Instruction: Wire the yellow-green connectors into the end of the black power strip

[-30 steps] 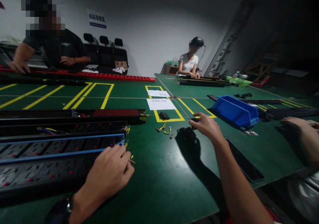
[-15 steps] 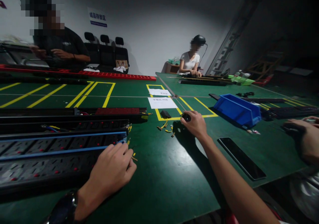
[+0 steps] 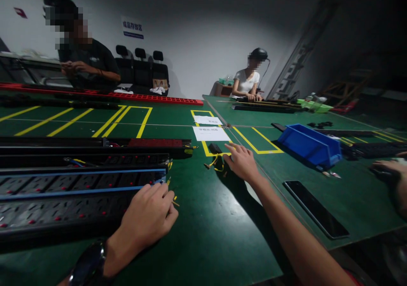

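My left hand [image 3: 149,211] is closed over the right end of the nearest black power strip [image 3: 63,211], whose row of sockets carries small red parts. A short yellow wire end [image 3: 175,199] sticks out beside its fingers. Over the middle of the table my right hand [image 3: 242,163] has its fingers apart, with nothing seen in them. Just left of its fingertips are a small black block [image 3: 215,148] and several short yellow wires [image 3: 208,165]. Whether the fingertips touch any wire I cannot tell.
More black strips [image 3: 149,161] lie beyond the left hand. A phone [image 3: 314,209] and a blue bin [image 3: 310,146] are at right, paper sheets [image 3: 211,134] ahead. Two people work across the table; another person's hand [image 3: 392,173] shows at the right edge.
My right hand has let go of a small dark round object and its fingers have spread. My left hand stays on the strip end. The view has shifted slightly left.
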Demonstrator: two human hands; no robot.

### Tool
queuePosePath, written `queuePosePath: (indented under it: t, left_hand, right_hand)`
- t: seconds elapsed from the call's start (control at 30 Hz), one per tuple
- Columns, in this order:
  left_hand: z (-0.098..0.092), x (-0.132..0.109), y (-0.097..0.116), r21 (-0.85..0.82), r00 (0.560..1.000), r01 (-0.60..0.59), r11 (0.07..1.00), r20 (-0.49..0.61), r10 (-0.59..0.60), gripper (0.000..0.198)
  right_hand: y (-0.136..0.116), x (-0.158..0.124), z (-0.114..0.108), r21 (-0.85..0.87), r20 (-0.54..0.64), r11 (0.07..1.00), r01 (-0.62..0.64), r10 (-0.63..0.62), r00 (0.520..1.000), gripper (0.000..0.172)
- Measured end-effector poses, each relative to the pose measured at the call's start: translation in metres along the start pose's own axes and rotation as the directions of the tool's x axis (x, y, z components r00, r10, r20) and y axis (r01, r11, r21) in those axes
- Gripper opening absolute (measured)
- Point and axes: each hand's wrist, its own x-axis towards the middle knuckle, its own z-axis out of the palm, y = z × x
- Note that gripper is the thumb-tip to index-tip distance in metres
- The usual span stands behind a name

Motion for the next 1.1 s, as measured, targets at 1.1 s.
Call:
queuePosePath:
  t: [1.1]
  left_hand:
    - [-0.002,-0.001,0.002,-0.028,0.999,0.037,0.999,0.035,-0.036,0.016]
  right_hand:
    - [-0.043,-0.018,-0.021,0.956,0.292,-0.052,-0.289,0.073,0.954,0.061]
